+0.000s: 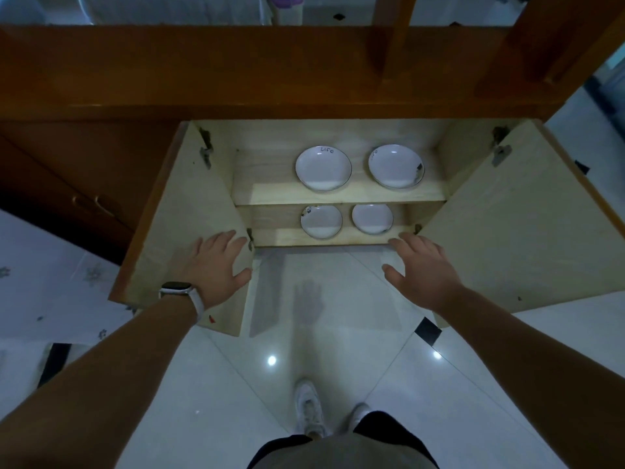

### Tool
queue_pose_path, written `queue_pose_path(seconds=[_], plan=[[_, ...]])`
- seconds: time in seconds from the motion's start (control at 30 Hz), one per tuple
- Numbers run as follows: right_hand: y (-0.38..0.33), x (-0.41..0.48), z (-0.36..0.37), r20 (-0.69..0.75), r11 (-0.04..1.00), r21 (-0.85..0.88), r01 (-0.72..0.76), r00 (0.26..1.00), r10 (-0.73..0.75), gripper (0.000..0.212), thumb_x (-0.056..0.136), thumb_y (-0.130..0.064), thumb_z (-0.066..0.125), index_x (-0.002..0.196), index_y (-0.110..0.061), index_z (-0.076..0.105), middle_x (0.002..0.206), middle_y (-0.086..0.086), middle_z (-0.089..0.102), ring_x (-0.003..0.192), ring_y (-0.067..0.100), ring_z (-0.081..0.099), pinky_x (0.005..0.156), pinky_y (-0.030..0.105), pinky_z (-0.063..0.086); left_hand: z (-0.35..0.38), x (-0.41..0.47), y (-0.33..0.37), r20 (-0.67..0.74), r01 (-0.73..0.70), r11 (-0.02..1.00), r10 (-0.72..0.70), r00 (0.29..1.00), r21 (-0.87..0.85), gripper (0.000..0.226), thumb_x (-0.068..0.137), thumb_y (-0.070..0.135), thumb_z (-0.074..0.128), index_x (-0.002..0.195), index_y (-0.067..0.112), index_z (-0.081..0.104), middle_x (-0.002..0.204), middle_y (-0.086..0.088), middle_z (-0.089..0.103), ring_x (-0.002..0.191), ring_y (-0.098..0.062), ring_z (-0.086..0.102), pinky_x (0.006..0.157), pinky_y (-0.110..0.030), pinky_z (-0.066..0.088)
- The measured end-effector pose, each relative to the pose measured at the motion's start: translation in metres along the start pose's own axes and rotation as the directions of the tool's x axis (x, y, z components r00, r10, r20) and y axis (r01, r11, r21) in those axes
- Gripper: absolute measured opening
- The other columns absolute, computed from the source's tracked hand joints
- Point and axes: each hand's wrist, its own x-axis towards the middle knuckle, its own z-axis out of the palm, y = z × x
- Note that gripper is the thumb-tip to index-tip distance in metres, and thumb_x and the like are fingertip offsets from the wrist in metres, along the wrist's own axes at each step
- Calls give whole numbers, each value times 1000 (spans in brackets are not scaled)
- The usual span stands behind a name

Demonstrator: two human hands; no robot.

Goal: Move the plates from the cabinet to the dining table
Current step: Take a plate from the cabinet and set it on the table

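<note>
The low orange-brown wooden cabinet [304, 72] stands with both pale-lined doors swung wide, and all four plates sit inside it; none has left for the dining table, which is not in view. The left hand [216, 262] lies flat and spread against the inner face of the left door [182, 211], its grip slack and empty, a white-strapped wristwatch [182, 292] on the wrist. The right hand [422, 269] hovers with its fingers loosely spread just before the front lip of the lower shelf [280, 235], also holding nothing.

From the right grip, the small white dark-rimmed plate on the right of the lower shelf [372, 219] lies just ahead and slightly inward, the nearest of the four. Its twin, the small white plate with a dark mark on its rim [321, 221], sits beside it, about midway between the two hands. On the upper shelf [263, 194], further in from both grips, rest a larger white plate with handwriting near its rim [323, 168] and a larger white plate with dark decoration at its edge [395, 166], which lies more on the right hand's side.

The plates are round, so no axis matters; they lie flat and apart from one another. I judge the right hand better placed for a first pick. The upper shelf overhangs the back of the lower plates, so a grip would likely need to come in low from the front. The glossy white tiled floor [321, 333] below is hard on anything dropped.
</note>
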Motion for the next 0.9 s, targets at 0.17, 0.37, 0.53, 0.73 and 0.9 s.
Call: queue_pose_path(seconds=[0.17,0.37,0.53,0.73,0.9], plan=[[-13,10,-7,-22,1000,21,5,1000,-4,57,91,-47,50,140,-17,47,146,7,46,134,27,38,110,44,28,-8,17,12,-78,-45,994,37,996,-103,75,75,58,36,138,19,49,145,-12,45,132,-31,40,109,-53,24],[-12,36,-8,-17,999,32,18,1000,-18,58,92,-49,48,142,-20,43,146,3,45,134,23,38,108,42,30,-10,50,33,-133,-110,982,89,987,-154,68,74,54,42,131,17,54,140,-13,51,126,-32,46,106,-53,29],[-4,63,-3,14,998,50,43,999,-44,59,91,-51,46,142,-21,43,146,1,45,132,24,40,108,44,31,-3,84,57,-115,-134,976,116,987,-169,68,75,54,41,133,20,52,140,-10,50,128,-30,43,107,-48,26],[23,111,2,19,991,92,98,995,-101,59,88,-50,46,136,-17,51,139,6,53,125,28,48,102,43,36,-1,131,78,-100,-123,979,107,989,-165,66,77,54,42,130,18,54,134,-10,54,123,-30,48,102,-45,30],[51,161,2,13,983,117,143,989,-145,54,86,-45,56,132,-15,56,132,8,58,120,30,52,98,44,40,-1,173,94,-96,-90,983,75,993,-160,69,77,55,40,133,18,53,142,-10,50,128,-31,45,107,-46,28]])
